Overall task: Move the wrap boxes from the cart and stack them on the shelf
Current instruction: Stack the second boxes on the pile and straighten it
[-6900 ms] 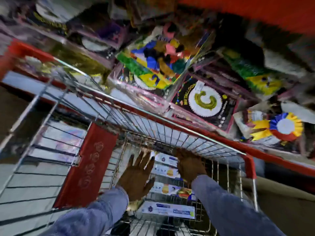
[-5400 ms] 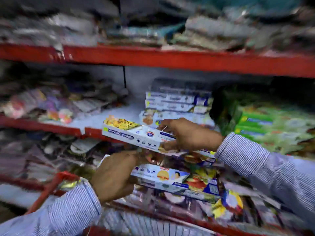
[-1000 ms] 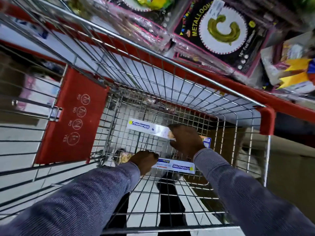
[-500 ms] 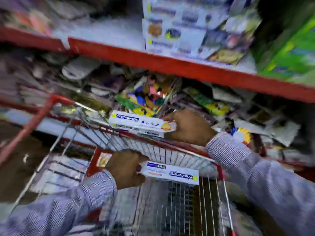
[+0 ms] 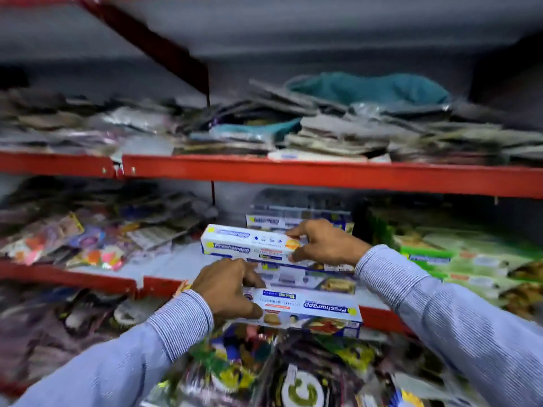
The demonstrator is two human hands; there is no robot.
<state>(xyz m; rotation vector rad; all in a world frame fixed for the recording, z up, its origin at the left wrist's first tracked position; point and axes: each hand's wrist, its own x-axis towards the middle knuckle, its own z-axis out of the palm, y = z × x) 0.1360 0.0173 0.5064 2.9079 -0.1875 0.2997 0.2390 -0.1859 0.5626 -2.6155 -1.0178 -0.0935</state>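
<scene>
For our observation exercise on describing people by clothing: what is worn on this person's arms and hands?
Both arms wear long shirt sleeves, pale blue with fine stripes, ending in buttoned-style cuffs at the wrists. The left hand and right hand are bare: no gloves, and no rings or watch can be made out.

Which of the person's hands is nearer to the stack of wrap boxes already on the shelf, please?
Right. The right hand holds a wrap box just in front of the stack; the left hand is lower, holding a second box near the shelf edge.
</scene>
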